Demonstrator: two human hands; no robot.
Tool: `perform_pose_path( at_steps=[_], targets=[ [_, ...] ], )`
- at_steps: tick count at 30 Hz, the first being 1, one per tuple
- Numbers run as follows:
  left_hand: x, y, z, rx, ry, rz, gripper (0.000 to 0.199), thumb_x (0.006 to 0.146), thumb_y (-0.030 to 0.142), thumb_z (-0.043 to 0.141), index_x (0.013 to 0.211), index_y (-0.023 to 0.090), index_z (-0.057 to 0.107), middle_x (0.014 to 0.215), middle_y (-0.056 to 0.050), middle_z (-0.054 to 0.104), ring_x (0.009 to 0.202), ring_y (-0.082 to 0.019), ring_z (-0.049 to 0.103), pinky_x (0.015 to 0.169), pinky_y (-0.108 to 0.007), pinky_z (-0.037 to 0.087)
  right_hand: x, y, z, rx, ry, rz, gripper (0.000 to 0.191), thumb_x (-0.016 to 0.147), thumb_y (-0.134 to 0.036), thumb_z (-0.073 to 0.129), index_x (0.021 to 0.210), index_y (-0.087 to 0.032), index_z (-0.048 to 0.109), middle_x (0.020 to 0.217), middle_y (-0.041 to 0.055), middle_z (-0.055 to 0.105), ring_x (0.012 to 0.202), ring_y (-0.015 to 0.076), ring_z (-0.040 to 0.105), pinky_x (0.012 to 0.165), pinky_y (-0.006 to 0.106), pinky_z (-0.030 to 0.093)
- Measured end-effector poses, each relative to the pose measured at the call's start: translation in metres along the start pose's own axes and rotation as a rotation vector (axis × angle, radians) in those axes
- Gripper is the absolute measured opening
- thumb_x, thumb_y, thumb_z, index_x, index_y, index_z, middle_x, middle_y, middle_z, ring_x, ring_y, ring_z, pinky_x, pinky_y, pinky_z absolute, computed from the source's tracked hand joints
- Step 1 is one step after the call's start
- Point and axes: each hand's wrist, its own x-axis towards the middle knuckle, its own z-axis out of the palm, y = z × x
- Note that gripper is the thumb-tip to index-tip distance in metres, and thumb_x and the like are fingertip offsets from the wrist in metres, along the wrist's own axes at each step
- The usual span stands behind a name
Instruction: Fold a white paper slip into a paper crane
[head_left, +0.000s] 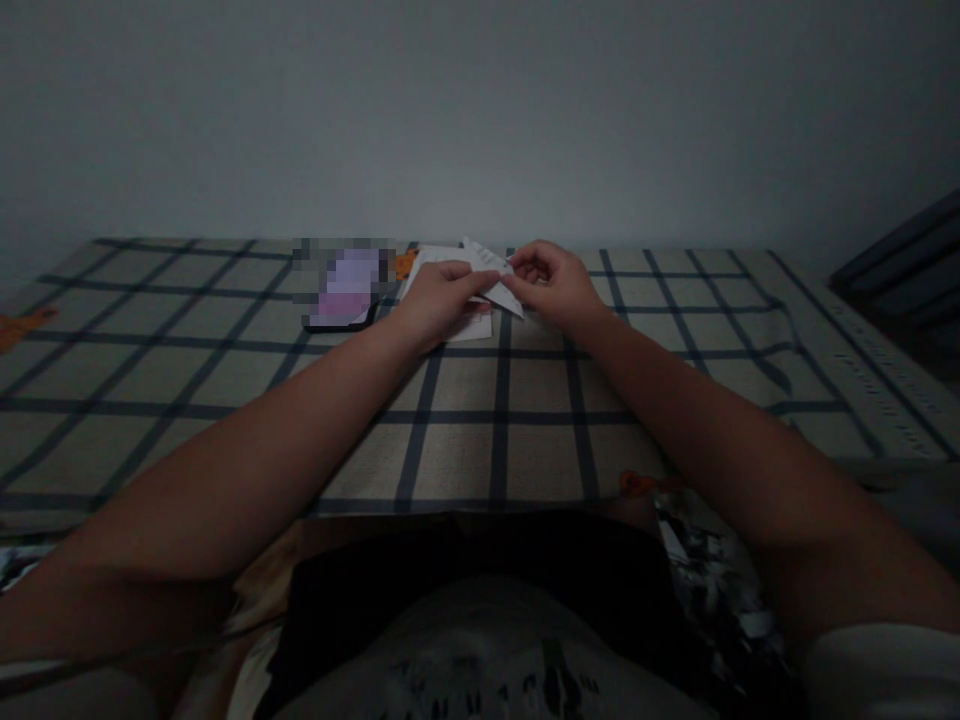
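Between my two hands is a small folded piece of white paper (491,262) with a pointed top and a pointed lower right corner. My left hand (442,298) is closed on its left side, thumb on top. On the right side, my right hand (551,283) pinches the paper's edge between thumb and curled fingers. More white paper (466,328) lies flat on the cloth under and behind my left hand. The paper carries faint marks too small to read.
A phone (349,288) with a lit, blurred screen lies left of my hands. The table has a checked cloth (465,455) with dark blue lines. A pale wall (480,120) rises behind it, and a dark slatted object (911,270) stands at the right.
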Motion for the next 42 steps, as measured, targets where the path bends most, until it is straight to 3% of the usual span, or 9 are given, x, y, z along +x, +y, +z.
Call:
perform_pose_path(
  at_steps=[6, 15, 22, 26, 31, 34, 42],
  targets=[
    [-0.003, 0.006, 0.004, -0.025, 0.03, -0.024, 0.024, 0.079, 0.024, 0.079, 0.065, 0.016, 0.062, 0.065, 0.0, 0.061, 0.059, -0.009, 0.062, 0.06, -0.019, 0.056, -0.004, -0.008, -0.001, -0.119, 0.014, -0.121, 0.018, 0.087, -0.035, 0.073, 0.09, -0.021, 0.062, 0.081, 0.0, 0.057, 0.076, 0.0149, 0.055, 0.074, 0.029, 0.047],
    [-0.001, 0.004, 0.003, -0.036, 0.098, -0.041, 0.026, 0.082, 0.02, 0.075, 0.062, 0.016, 0.059, 0.061, 0.001, 0.056, 0.054, -0.007, 0.058, 0.057, -0.016, 0.054, 0.0, 0.004, -0.005, -0.322, -0.038, -0.383, 0.009, 0.091, -0.025, 0.064, 0.088, -0.018, 0.069, 0.088, 0.0038, 0.066, 0.081, 0.0164, 0.059, 0.079, 0.032, 0.05],
    [-0.001, 0.006, 0.004, -0.107, 0.062, -0.014, 0.014, 0.083, 0.026, 0.072, 0.075, 0.016, 0.065, 0.072, 0.0, 0.063, 0.063, -0.009, 0.06, 0.059, -0.02, 0.055, 0.0, 0.003, -0.009, -0.309, -0.055, -0.383, 0.011, 0.09, -0.022, 0.064, 0.093, -0.019, 0.074, 0.092, 0.005, 0.069, 0.085, 0.0172, 0.062, 0.08, 0.033, 0.052],
    [-0.003, 0.007, 0.004, 0.003, 0.06, -0.019, 0.02, 0.079, 0.03, 0.077, 0.076, 0.016, 0.062, 0.076, 0.0, 0.065, 0.064, -0.008, 0.061, 0.062, -0.019, 0.054, -0.001, 0.0, -0.009, -0.232, -0.053, -0.298, 0.01, 0.089, -0.027, 0.068, 0.09, -0.019, 0.074, 0.089, 0.0044, 0.069, 0.085, 0.0173, 0.062, 0.078, 0.031, 0.053],
    [-0.007, 0.009, 0.005, 0.086, 0.018, 0.0, 0.013, 0.079, 0.026, 0.072, 0.077, 0.016, 0.066, 0.078, -0.003, 0.07, 0.067, -0.011, 0.065, 0.064, -0.021, 0.054, 0.0, 0.001, -0.004, 0.068, -0.007, -0.009, 0.018, 0.091, -0.038, 0.071, 0.093, -0.02, 0.073, 0.082, 0.0017, 0.066, 0.073, 0.0139, 0.062, 0.064, 0.026, 0.051],
    [-0.006, 0.007, 0.003, 0.13, -0.014, 0.045, 0.012, 0.078, 0.026, 0.071, 0.08, 0.014, 0.07, 0.078, -0.004, 0.071, 0.065, -0.011, 0.064, 0.062, -0.022, 0.053, 0.001, 0.002, -0.001, 0.196, -0.044, 0.126, 0.021, 0.089, -0.04, 0.075, 0.093, -0.02, 0.072, 0.078, -0.0004, 0.066, 0.063, 0.0103, 0.058, 0.058, 0.023, 0.049],
    [-0.004, 0.005, 0.0, 0.257, 0.018, 0.085, 0.018, 0.083, 0.033, 0.069, 0.076, 0.017, 0.071, 0.067, -0.002, 0.068, 0.057, -0.011, 0.06, 0.054, -0.022, 0.045, 0.0, 0.002, -0.003, 0.257, -0.109, 0.215, 0.021, 0.084, -0.035, 0.08, 0.082, -0.017, 0.07, 0.071, -0.0009, 0.068, 0.062, 0.009, 0.061, 0.057, 0.02, 0.051]
  ],
)
